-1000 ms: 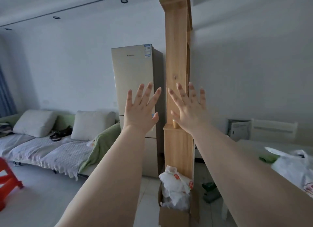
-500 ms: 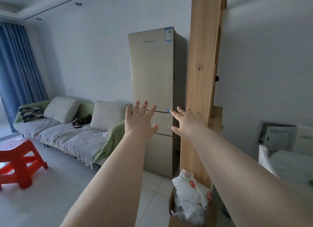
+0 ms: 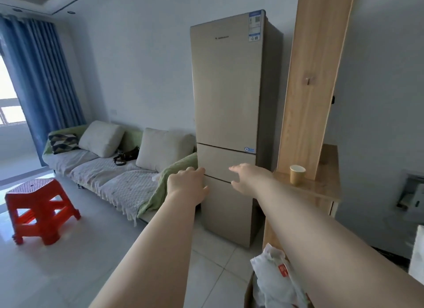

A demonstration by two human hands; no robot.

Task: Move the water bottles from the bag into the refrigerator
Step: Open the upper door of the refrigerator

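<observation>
A tall beige refrigerator (image 3: 227,82) with three closed doors stands against the back wall, ahead of me. Both my arms stretch toward it. My left hand (image 3: 187,185) hangs in front of its left edge, fingers curled down and holding nothing. My right hand (image 3: 246,175) is level with the middle door, fingers apart, empty. A white plastic bag (image 3: 275,282) with red print lies in a cardboard box at the bottom right, partly hidden by my right forearm. No water bottles are visible.
A wooden cabinet (image 3: 309,188) with a tall panel stands right of the refrigerator, a yellow paper cup (image 3: 297,174) on its ledge. A sofa (image 3: 110,170) with cushions runs along the left wall. A red plastic stool (image 3: 41,211) stands on the tiled floor.
The view has swung left and closer to the refrigerator. Both hands have lowered from spread, raised palms to the level of the middle door, and the left fingers have curled.
</observation>
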